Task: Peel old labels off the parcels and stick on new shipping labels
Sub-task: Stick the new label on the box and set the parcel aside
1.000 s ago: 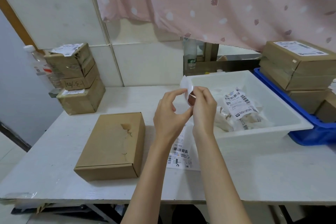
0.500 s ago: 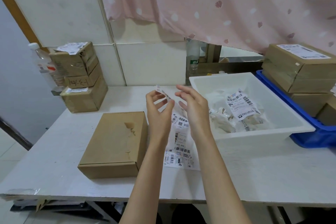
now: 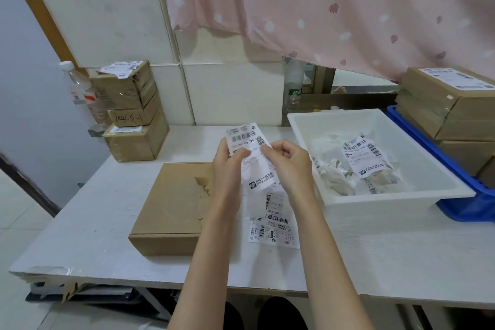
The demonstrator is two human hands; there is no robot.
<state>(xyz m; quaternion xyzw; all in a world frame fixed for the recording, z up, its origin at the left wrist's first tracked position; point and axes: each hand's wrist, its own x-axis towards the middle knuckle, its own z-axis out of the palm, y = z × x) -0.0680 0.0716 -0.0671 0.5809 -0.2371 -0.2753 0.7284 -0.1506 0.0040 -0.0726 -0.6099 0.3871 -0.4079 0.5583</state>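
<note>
The person holds a new shipping label upright above the white table, printed side facing them. The left hand pinches the label's left edge between thumb and fingers; the right hand pinches its right edge, fingers curled. Directly below the left forearm lies the parcel, a flat brown carton whose top shows a torn patch of paper. Just right of the parcel, a strip of further labels lies flat on the table. To the right stands a white tray containing crumpled label scraps. Behind it, a blue bin carries stacked cartons. A second stack of small boxes stands at the back left, beside a plastic bottle.
</note>
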